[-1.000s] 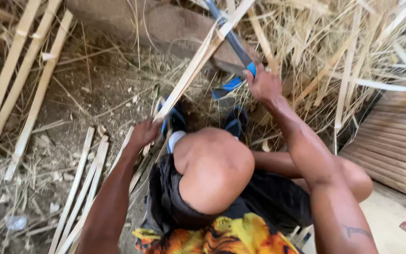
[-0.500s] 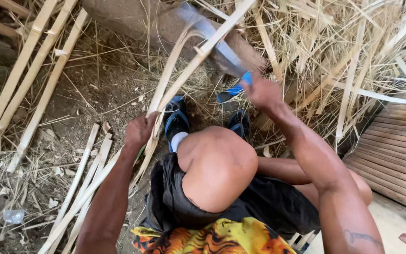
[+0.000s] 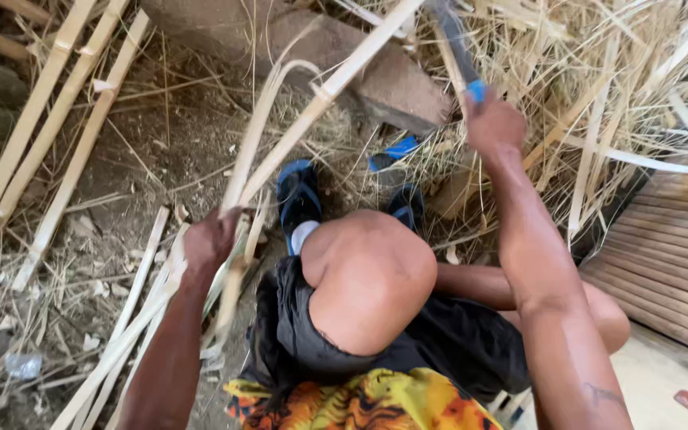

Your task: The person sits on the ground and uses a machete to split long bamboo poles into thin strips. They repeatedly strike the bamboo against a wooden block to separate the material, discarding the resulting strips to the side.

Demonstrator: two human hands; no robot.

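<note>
One bamboo strip (image 3: 324,91) slants from lower left of centre to the top middle of the frame, its lower end grasped by the left hand (image 3: 210,239), with a thin peel curling off beside it. The right hand (image 3: 494,123), upper right of centre, is clenched on one blue-handled knife (image 3: 455,48). Two blue sandals (image 3: 300,195) sit at centre; three bamboo slats (image 3: 65,119) lean at upper left.

- bare dirt ground (image 3: 177,135), littered with dry straw (image 3: 599,87) and shavings
- split bamboo strips (image 3: 57,135) lying at left
- flat stone (image 3: 344,56) at top
- blue sandals (image 3: 300,199) on dirt
- slatted wooden boards (image 3: 670,247) at right
</note>
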